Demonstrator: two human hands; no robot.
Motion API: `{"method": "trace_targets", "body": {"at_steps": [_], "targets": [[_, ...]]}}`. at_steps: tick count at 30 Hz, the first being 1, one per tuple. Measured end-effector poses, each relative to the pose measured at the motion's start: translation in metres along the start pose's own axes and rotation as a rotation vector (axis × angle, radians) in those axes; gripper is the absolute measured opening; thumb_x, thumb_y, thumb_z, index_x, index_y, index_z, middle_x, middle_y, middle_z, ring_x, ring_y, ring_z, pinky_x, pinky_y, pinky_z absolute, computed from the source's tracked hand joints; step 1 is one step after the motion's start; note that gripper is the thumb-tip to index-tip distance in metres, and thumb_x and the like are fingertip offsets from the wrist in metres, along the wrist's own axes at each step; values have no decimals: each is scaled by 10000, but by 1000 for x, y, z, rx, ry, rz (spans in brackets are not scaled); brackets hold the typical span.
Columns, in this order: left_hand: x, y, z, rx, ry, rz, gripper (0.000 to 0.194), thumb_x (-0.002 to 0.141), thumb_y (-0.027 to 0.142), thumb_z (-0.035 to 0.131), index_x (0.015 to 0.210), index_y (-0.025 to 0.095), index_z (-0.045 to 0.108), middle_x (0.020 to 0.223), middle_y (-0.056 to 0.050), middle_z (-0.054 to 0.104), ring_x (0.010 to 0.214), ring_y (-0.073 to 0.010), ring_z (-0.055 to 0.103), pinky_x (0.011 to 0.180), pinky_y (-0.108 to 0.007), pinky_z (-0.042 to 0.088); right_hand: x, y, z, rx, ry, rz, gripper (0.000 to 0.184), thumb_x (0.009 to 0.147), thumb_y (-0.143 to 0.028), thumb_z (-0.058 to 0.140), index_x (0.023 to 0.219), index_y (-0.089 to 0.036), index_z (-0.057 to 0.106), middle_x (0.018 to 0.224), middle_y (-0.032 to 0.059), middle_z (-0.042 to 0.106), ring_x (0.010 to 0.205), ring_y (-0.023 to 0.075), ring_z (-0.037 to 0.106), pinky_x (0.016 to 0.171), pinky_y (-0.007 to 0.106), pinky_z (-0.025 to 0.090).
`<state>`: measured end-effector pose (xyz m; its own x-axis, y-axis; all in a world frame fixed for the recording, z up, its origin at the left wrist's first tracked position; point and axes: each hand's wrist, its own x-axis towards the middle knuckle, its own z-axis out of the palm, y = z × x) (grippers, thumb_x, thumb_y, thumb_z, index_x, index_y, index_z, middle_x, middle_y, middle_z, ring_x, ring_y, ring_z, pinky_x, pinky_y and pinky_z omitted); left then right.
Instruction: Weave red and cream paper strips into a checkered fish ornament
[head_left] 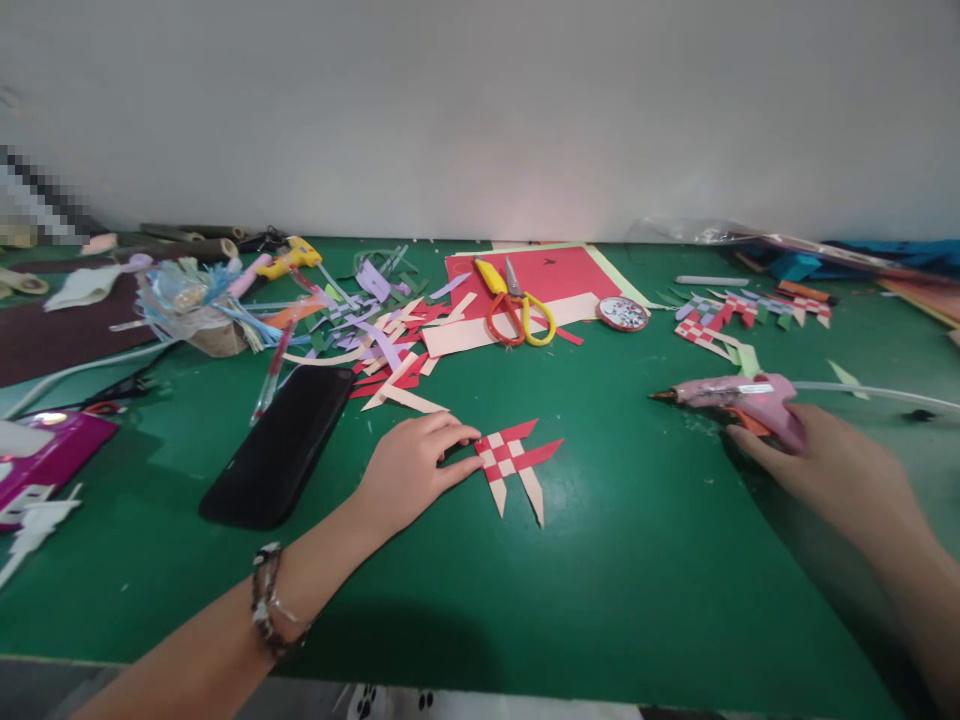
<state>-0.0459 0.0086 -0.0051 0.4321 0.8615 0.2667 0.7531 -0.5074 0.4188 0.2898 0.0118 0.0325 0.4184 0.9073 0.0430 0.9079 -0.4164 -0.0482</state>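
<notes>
Near the middle of the table lies a small woven paper fish [501,456] in red and cream strips, its pointed ends spread right and downward. My left hand [420,460] is closed on its left edge, thumb below and fingers above. At the right, my right hand [847,475] is wrapped around the handle of a pink hot glue gun [739,392], whose metal nozzle points left. The gun's trigger area shows orange; most of my right fingers are hidden behind my hand.
Scissors [517,310] rest on red and cream paper beside a round dish [622,314] of small beads or eyes. Paper scraps [390,350] pile left of them. A black phone [277,450] lies near my left arm. Finished-looking woven pieces [705,330] lie behind the glue gun.
</notes>
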Motion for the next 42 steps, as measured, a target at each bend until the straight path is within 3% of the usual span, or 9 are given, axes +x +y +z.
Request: {"method": "trace_targets", "body": {"at_steps": [5, 8, 10, 12, 16, 21, 28, 33, 42], "targets": [[-1, 5, 2, 25, -21, -65, 175, 751, 320, 594, 866, 192, 626, 790, 0, 611, 568, -118, 516, 540, -234, 409, -4, 4, 3, -191, 147, -156, 271, 730, -434, 484, 581, -222, 403, 652, 81, 530, 588, 208, 494, 492, 279, 347], [-1, 7, 3, 27, -31, -104, 175, 758, 323, 580, 875, 198, 615, 812, 2, 606, 571, -117, 518, 553, -241, 413, -13, -4, 0, -263, 422, -307, 366, 799, -471, 351, 740, -162, 538, 748, 157, 572, 722, 279, 533, 559, 342, 405], [-1, 7, 3, 23, -40, -123, 184, 761, 325, 573, 890, 198, 607, 815, 2, 603, 573, -119, 519, 562, -247, 415, -26, -21, -4, -144, 554, -491, 450, 836, -476, 269, 860, -141, 568, 793, 155, 586, 764, 277, 551, 605, 363, 434], [-1, 8, 3, 13, -48, -132, 192, 764, 325, 567, 903, 196, 599, 814, 0, 598, 579, -122, 520, 571, -253, 417, -41, -46, -3, 75, 485, -756, 394, 838, -471, 318, 948, -170, 549, 885, 117, 600, 824, 233, 574, 689, 350, 464], [0, 10, 3, -17, -55, -139, 175, 778, 327, 555, 884, 194, 596, 805, 0, 589, 592, -126, 521, 588, -264, 417, -64, -96, 10, 290, 36, -1097, 421, 805, -374, 457, 1165, -159, 430, 1118, 116, 543, 1024, 211, 520, 816, 351, 467], [0, 10, 3, -23, -57, -146, 180, 765, 296, 570, 906, 187, 594, 808, -2, 590, 590, -123, 514, 599, -269, 423, -64, -120, 29, 362, -133, -1098, 487, 744, -343, 553, 1157, -103, 453, 1152, 155, 524, 1057, 256, 496, 878, 431, 437], [3, -2, -1, -95, -83, -92, 173, 810, 239, 505, 942, 189, 606, 815, -6, 583, 599, -113, 543, 560, -233, 434, -63, -119, 32, 373, -160, -1081, 411, 766, -337, 521, 1125, -138, 490, 1137, 132, 530, 1034, 258, 490, 867, 453, 432], [0, -9, -2, -10, -51, 93, 205, 856, 205, 439, 957, 163, 612, 842, -30, 599, 755, -148, 586, 665, -257, 446, -63, -119, 33, 373, -157, -1083, 418, 767, -339, 519, 1121, -117, 496, 1135, 140, 528, 1037, 257, 485, 878, 442, 426], [-2, -8, -2, 95, 10, 200, 276, 889, 210, 368, 897, 123, 629, 794, -40, 609, 705, -141, 587, 631, -245, 449, -64, -119, 34, 370, -142, -1090, 420, 771, -345, 515, 1125, -122, 494, 1134, 134, 527, 1039, 251, 481, 876, 438, 429]]}}
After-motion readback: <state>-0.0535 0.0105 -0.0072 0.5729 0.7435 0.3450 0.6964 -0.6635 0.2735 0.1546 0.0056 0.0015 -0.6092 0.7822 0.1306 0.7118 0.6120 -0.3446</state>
